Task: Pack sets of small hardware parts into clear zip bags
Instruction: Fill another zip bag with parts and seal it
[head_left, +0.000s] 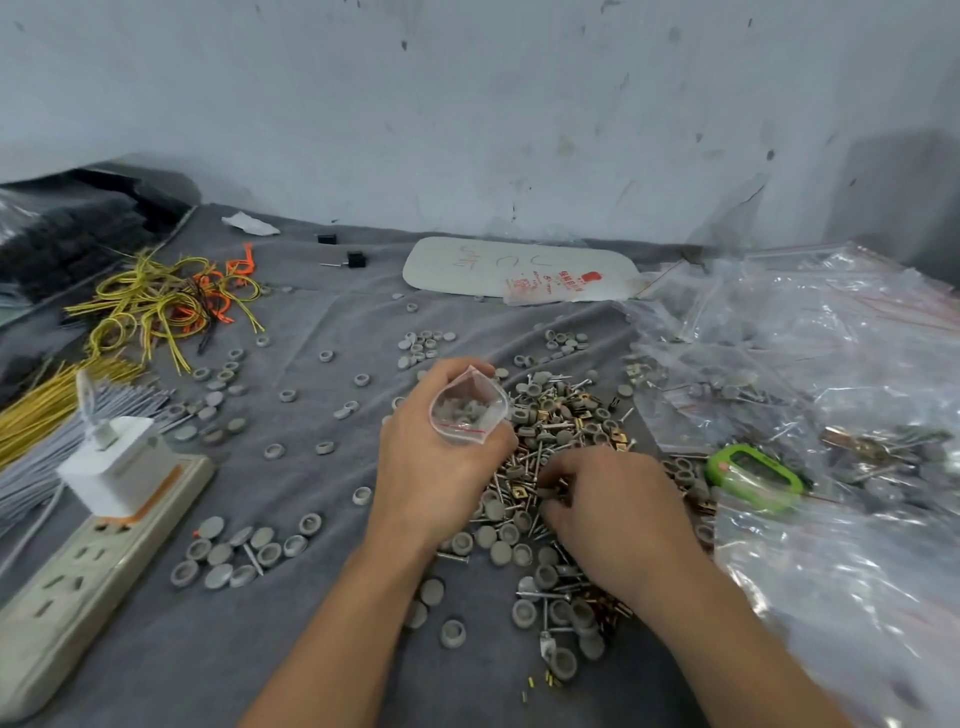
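The zip bag (467, 410), small and clear, is held mouth-up above the middle of the desk, at the far left side of the heap of hardware parts (550, 431); a few grey caps are seen inside it. It is gripped by the left hand (431, 462), whose fingers and thumb are curled round its sides so that the mouth is bowed open. The right hand (613, 509) is set on the heap with fingers bent down among screws, caps and brass clips; whether anything is pinched cannot be told. The bag is judged light, thin, soft and slippery, easily collapsed, so it is best taken by the side seams below the zip strip. A power strip (78, 587) lies at the left edge
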